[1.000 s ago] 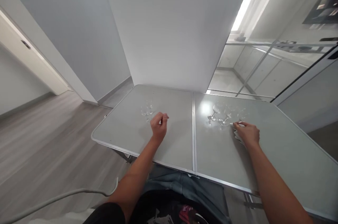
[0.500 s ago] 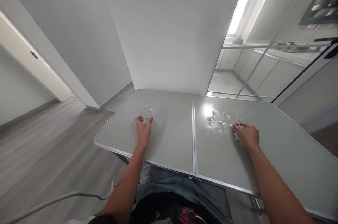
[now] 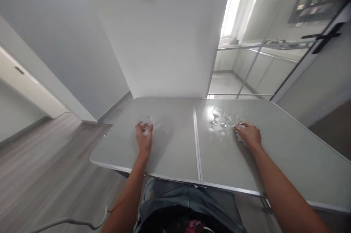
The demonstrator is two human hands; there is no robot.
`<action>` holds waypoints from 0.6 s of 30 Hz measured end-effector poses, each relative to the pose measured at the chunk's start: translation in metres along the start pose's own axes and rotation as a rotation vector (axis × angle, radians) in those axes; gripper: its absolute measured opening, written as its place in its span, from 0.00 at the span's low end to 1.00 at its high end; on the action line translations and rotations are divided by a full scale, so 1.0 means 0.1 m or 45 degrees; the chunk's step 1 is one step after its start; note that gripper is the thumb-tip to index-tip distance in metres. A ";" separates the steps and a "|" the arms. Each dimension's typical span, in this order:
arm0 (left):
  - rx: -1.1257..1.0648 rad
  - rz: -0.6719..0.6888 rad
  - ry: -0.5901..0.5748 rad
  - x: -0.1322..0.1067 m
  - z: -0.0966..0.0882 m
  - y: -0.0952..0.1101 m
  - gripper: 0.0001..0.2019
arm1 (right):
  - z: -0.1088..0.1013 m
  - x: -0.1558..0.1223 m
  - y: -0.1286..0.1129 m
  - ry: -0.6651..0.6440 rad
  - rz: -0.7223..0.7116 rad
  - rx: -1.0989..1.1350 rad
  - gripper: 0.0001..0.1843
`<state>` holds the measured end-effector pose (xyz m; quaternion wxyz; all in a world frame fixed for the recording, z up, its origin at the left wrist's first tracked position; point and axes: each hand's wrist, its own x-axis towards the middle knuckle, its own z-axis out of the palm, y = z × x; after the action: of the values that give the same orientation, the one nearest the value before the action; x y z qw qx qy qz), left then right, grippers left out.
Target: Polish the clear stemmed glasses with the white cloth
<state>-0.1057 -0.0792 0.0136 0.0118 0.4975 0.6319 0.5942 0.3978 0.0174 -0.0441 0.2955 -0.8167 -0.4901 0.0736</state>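
Observation:
My left hand [image 3: 144,139] is at the left part of the table, its thumb and fingers curved around a clear stemmed glass [image 3: 145,119]. Another faint clear glass seems to stand just behind it. On the right half, my right hand [image 3: 249,134] has its fingers pinched together, with a crumpled white cloth or tissue [image 3: 240,138] showing beneath them. Left of that hand stand two clear stemmed glasses, one wine glass [image 3: 218,111] and a second wine glass [image 3: 226,125]. Behind its fingertips is another faint transparent glass, partly hidden.
The grey folding table [image 3: 175,152] has a metal seam down its middle and a metal rim. A white wall [image 3: 164,53] rises behind it. To the right are a glazed partition and a door with a black handle [image 3: 323,37]. A pale hose [image 3: 71,221] lies lower left.
The camera view has shifted a little. My left hand's fingers have come further around the glass on the left. My right hand keeps its pinch beside the glasses.

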 end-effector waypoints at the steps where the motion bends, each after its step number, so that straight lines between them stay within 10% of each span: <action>1: 0.000 0.056 -0.007 0.00 0.02 0.07 0.22 | -0.01 -0.02 -0.02 -0.027 -0.017 -0.022 0.24; 10: -0.297 0.268 -0.317 0.04 0.86 0.59 0.24 | -0.09 -0.09 -0.15 -0.027 -0.018 -0.012 0.20; 18: -0.095 0.380 -0.619 -0.31 1.34 0.51 0.25 | -0.09 -0.11 -0.16 -0.042 -0.030 -0.008 0.18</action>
<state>0.0228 -0.0106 -0.0047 0.0936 0.7122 0.5079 0.4756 0.3839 0.0102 -0.0296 0.2856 -0.8106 -0.5046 0.0821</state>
